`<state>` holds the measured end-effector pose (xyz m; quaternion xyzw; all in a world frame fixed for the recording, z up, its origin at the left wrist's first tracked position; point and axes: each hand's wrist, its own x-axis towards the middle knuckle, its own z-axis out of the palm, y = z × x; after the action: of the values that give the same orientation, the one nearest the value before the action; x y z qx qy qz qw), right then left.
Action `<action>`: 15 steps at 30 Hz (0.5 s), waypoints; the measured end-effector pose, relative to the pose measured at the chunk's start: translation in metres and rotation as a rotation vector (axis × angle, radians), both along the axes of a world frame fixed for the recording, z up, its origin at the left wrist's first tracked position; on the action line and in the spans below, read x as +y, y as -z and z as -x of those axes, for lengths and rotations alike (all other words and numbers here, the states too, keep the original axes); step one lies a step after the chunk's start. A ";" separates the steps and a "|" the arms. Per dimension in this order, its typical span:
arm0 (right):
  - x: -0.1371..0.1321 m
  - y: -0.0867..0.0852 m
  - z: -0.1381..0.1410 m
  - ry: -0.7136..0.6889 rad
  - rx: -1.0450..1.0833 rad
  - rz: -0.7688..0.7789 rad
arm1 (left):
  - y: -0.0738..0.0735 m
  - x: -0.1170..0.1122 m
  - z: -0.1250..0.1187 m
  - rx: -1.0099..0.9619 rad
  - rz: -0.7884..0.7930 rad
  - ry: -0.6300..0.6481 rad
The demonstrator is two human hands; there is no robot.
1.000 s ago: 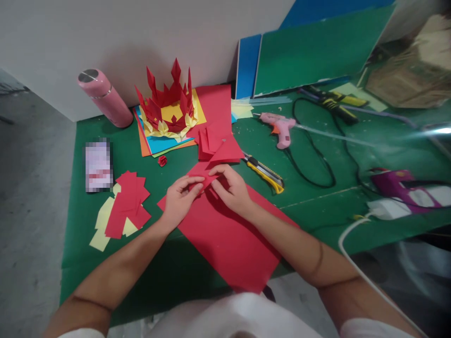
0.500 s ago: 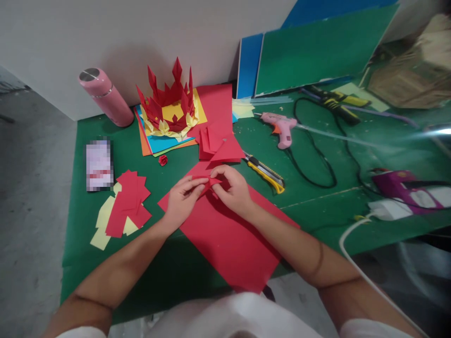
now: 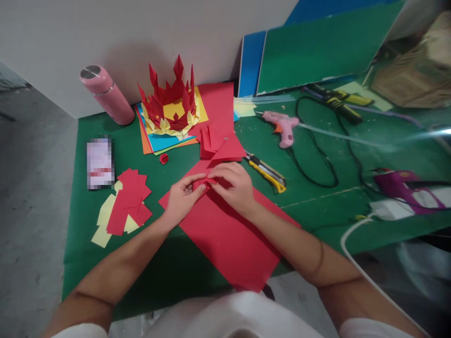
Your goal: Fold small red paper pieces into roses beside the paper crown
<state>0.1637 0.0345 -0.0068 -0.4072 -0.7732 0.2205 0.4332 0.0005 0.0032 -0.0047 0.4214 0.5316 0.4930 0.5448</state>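
Note:
Between my fingertips is a small folded piece of red paper (image 3: pixel 207 181), mostly covered by the fingers. My left hand (image 3: pixel 183 195) pinches it from the left, thumb and index finger together. From the right, my right hand (image 3: pixel 234 188) pinches the same piece. Both hands are over a large red sheet (image 3: pixel 239 239) lying slantwise on the green table. Just beyond them lie folded red paper pieces (image 3: pixel 225 148). Farther back, a red and yellow paper crown (image 3: pixel 172 108) stands on coloured sheets, and a small red paper rose (image 3: pixel 164 159) lies in front of it.
Red and yellow paper strips (image 3: pixel 128 202) lie at the left, below a phone (image 3: pixel 100 163). A pink bottle (image 3: pixel 107 96) stands behind. To the right are a yellow utility knife (image 3: pixel 266 173), a pink glue gun (image 3: pixel 282 126) with its black cord, and a white power strip (image 3: pixel 391 210).
My right hand has turned further over the small red piece, and its fingers now reach more to the left. Less of the paper shows between the hands. The view has shifted slightly.

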 end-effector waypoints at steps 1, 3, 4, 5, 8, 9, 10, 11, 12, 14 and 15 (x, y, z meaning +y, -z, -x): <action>0.000 0.000 0.000 -0.001 -0.008 -0.012 | 0.000 0.000 0.000 -0.016 0.009 0.003; 0.001 0.001 -0.001 -0.011 -0.037 -0.051 | 0.001 0.000 0.000 -0.056 0.033 0.017; 0.002 0.001 -0.002 -0.016 -0.054 -0.075 | 0.002 0.000 0.000 -0.078 0.046 0.024; 0.002 0.002 -0.002 -0.024 -0.070 -0.100 | 0.002 0.000 0.000 -0.098 0.059 0.029; 0.004 0.002 -0.004 -0.065 -0.098 -0.151 | 0.004 0.000 0.000 -0.131 0.083 0.032; 0.004 0.002 -0.005 -0.081 -0.103 -0.156 | 0.004 0.000 0.000 -0.136 0.085 0.029; 0.005 0.002 -0.005 -0.097 -0.109 -0.159 | 0.004 0.000 0.001 -0.141 0.085 0.025; 0.005 0.002 -0.006 -0.110 -0.117 -0.162 | 0.004 0.000 0.001 -0.145 0.083 0.021; 0.006 0.002 -0.007 -0.119 -0.128 -0.165 | 0.004 0.000 0.002 -0.148 0.081 0.017; 0.006 0.002 -0.007 -0.134 -0.161 -0.177 | 0.004 0.001 0.003 -0.151 0.078 0.008; 0.007 0.002 -0.008 -0.143 -0.179 -0.183 | 0.004 0.001 0.003 -0.149 0.078 0.006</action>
<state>0.1715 0.0414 -0.0086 -0.3279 -0.8527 0.1420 0.3812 -0.0026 0.0040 -0.0088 0.3633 0.5071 0.5004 0.6004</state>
